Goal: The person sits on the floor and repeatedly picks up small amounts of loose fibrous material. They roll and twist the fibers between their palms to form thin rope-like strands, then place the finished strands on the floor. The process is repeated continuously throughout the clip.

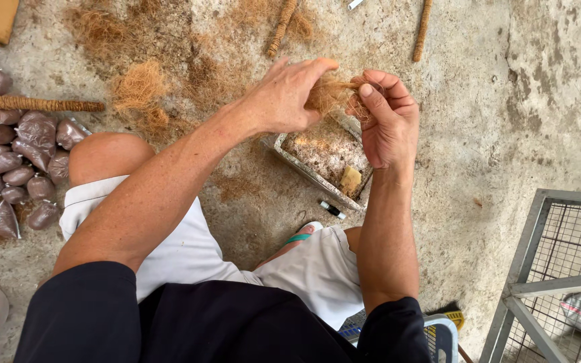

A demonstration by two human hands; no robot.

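Both of my hands are raised over a shallow grey tray (pixel 317 177) on the concrete floor. My left hand (pixel 284 97) and my right hand (pixel 388 117) pinch one tuft of brown coconut fibre (pixel 331 93) between them, fingers closed on it from either side. The tray holds brownish fibre dust and a small yellowish block (pixel 350 179). A small dark tube (pixel 332 210) lies on the floor just in front of the tray.
Several clear bags of brown powder (pixel 18 161) are piled at the left. Fibre-wrapped sticks (pixel 35 103) and loose fibre clumps (pixel 139 86) lie on the floor beyond. A metal wire-mesh cage (pixel 559 282) stands at the lower right. My knees and a sandal (pixel 302 235) sit below the tray.
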